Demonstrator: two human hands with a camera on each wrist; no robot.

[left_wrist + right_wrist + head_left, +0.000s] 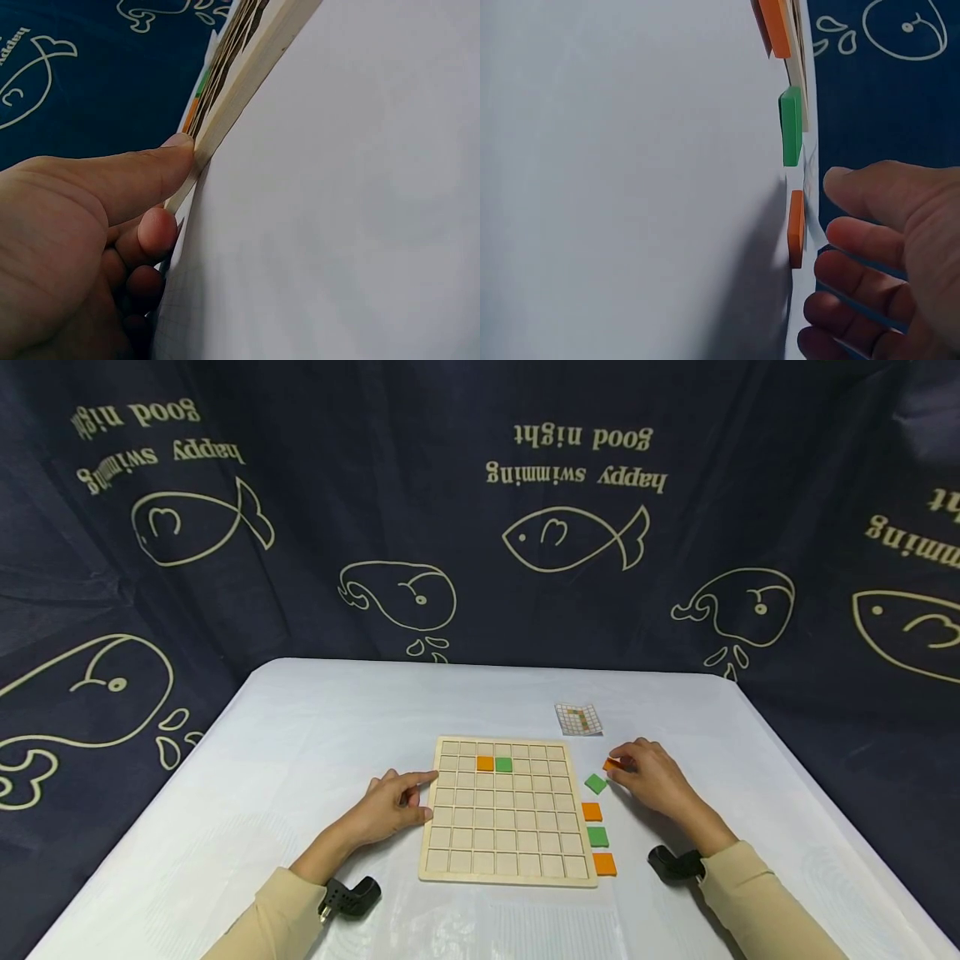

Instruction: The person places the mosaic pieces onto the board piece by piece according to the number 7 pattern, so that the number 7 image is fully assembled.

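Note:
In the head view, a pale wooden grid board (pixel 506 820) lies on the white table. An orange tile (pixel 485 763) and a green tile (pixel 503 765) sit side by side in one of its upper rows. My left hand (pixel 390 806) touches the board's left edge, index finger stretched out and thumb lower down. Right of the board, my right hand (pixel 656 777) is over the farthest loose orange tile (pixel 611 764), partly covering it. In the right wrist view, this orange tile (pixel 796 229) appears apart from the spread thumb and fingers.
Below that tile, a loose green tile (pixel 596 783), an orange tile (pixel 592 811), another green tile (pixel 597 837) and another orange tile (pixel 604 864) line the board's right side. A small printed grid card (pixel 578 719) lies beyond the board. A dark patterned cloth (pixel 465 510) hangs behind the table.

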